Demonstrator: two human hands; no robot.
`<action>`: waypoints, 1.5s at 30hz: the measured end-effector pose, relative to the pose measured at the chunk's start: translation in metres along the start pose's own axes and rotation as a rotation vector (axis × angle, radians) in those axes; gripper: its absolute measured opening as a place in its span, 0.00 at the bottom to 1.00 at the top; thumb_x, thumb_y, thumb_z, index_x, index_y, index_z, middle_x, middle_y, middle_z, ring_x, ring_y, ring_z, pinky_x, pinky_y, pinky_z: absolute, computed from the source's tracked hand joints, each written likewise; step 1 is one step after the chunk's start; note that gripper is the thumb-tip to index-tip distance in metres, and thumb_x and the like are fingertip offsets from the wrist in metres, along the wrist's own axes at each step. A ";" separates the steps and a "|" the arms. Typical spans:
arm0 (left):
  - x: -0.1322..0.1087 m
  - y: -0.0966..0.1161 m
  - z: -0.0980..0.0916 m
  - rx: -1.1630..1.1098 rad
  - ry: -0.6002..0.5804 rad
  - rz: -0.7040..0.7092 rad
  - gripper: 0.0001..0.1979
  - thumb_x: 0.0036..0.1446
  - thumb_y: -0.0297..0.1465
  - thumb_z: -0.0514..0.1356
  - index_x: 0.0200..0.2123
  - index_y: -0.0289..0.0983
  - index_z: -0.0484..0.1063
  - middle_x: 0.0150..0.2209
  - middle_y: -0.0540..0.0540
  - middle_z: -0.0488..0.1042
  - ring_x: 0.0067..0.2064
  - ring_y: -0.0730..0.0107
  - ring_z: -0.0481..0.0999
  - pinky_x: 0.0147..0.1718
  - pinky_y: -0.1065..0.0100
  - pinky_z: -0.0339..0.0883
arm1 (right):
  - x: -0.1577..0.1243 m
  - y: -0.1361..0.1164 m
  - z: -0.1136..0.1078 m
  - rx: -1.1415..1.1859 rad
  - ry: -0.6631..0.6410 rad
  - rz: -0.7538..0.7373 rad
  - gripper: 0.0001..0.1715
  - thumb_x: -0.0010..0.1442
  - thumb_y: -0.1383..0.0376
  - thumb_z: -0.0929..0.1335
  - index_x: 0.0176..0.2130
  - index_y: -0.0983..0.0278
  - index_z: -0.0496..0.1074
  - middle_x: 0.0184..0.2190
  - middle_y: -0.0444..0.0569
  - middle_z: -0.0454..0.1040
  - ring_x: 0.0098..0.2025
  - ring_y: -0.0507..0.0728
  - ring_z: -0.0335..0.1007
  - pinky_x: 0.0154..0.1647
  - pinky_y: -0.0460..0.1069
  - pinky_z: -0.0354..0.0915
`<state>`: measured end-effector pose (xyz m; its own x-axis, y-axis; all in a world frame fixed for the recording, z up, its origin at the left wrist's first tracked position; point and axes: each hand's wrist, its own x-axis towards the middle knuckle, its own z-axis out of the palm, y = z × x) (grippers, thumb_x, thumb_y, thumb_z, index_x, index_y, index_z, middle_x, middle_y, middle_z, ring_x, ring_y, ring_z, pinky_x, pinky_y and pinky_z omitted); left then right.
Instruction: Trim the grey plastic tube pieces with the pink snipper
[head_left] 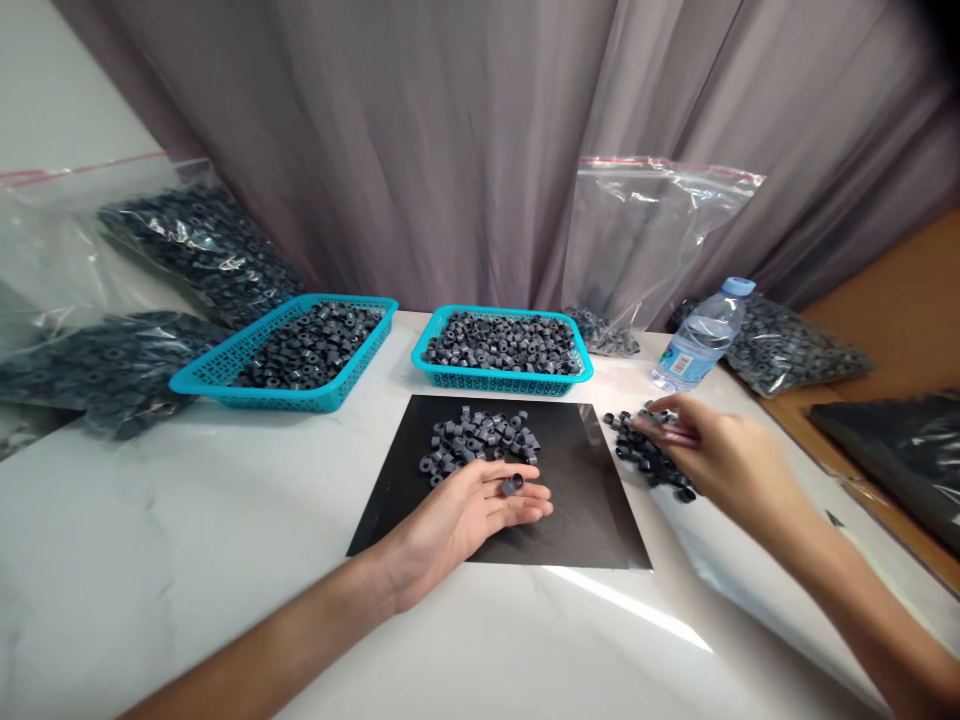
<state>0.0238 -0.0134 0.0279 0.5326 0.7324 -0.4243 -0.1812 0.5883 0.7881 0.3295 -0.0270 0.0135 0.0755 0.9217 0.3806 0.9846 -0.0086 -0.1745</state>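
My left hand (471, 508) is palm up, fingers loosely spread — one smooth, round, hollow cap (512, 486) sits on them. My right hand (724, 450) bends over the bumpy pile (646, 458); it's blurry, so I can't tell if those fingers pinch anything. The flat, shiny mat (581, 525) shows room past my left fingertips — up to its straight edge.

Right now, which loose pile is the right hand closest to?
The pile on the white table, right of the black mat; the other pile lies on the mat.
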 end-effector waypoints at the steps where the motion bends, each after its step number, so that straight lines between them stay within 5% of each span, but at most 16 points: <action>1: 0.000 -0.001 0.000 0.010 -0.003 0.017 0.17 0.64 0.33 0.56 0.50 0.28 0.75 0.46 0.35 0.82 0.52 0.56 0.80 0.62 0.57 0.62 | -0.003 -0.009 0.006 0.074 -0.045 -0.058 0.16 0.67 0.52 0.65 0.47 0.59 0.72 0.28 0.49 0.79 0.29 0.61 0.77 0.26 0.49 0.58; 9: 0.000 -0.007 -0.002 0.118 0.005 0.056 0.16 0.65 0.32 0.61 0.52 0.31 0.73 0.48 0.36 0.82 0.53 0.56 0.81 0.62 0.56 0.63 | -0.024 -0.053 0.038 0.296 -0.257 -0.198 0.14 0.73 0.53 0.60 0.47 0.60 0.65 0.45 0.50 0.79 0.41 0.60 0.80 0.33 0.50 0.65; 20: -0.001 -0.006 0.002 0.206 -0.037 0.092 0.17 0.63 0.39 0.65 0.47 0.33 0.76 0.48 0.37 0.82 0.52 0.57 0.81 0.58 0.59 0.68 | -0.030 -0.071 0.041 0.115 -0.055 -0.303 0.14 0.72 0.59 0.63 0.40 0.62 0.74 0.36 0.51 0.75 0.38 0.60 0.74 0.32 0.51 0.66; 25: 0.002 -0.013 0.003 0.187 -0.028 0.137 0.19 0.61 0.42 0.66 0.46 0.33 0.77 0.48 0.37 0.83 0.54 0.56 0.80 0.60 0.59 0.67 | -0.034 -0.077 0.028 0.449 0.011 -0.368 0.12 0.70 0.60 0.65 0.46 0.62 0.76 0.40 0.53 0.76 0.39 0.58 0.73 0.39 0.52 0.70; 30: 0.003 -0.015 0.006 0.236 -0.102 0.152 0.20 0.61 0.42 0.66 0.48 0.32 0.77 0.48 0.37 0.82 0.53 0.54 0.80 0.55 0.58 0.72 | -0.041 -0.091 0.020 0.852 -0.084 -0.369 0.13 0.69 0.63 0.67 0.52 0.59 0.74 0.44 0.51 0.74 0.41 0.55 0.73 0.42 0.49 0.71; 35: 0.005 -0.022 0.004 0.235 -0.072 0.117 0.20 0.60 0.43 0.66 0.45 0.32 0.75 0.46 0.38 0.81 0.49 0.55 0.82 0.58 0.56 0.70 | -0.041 -0.094 0.030 0.872 -0.125 -0.340 0.06 0.69 0.62 0.67 0.43 0.61 0.75 0.39 0.50 0.73 0.40 0.55 0.71 0.40 0.50 0.69; 45: 0.008 -0.029 0.003 0.248 -0.050 0.125 0.25 0.60 0.51 0.63 0.46 0.35 0.72 0.41 0.38 0.81 0.48 0.54 0.82 0.53 0.55 0.73 | -0.031 -0.096 0.040 0.746 0.029 -0.414 0.09 0.70 0.65 0.66 0.39 0.61 0.76 0.36 0.49 0.76 0.38 0.56 0.72 0.41 0.51 0.67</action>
<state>0.0362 -0.0256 0.0026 0.5597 0.7726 -0.2996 -0.0431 0.3882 0.9206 0.2264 -0.0393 -0.0176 -0.2538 0.7837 0.5670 0.5725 0.5941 -0.5650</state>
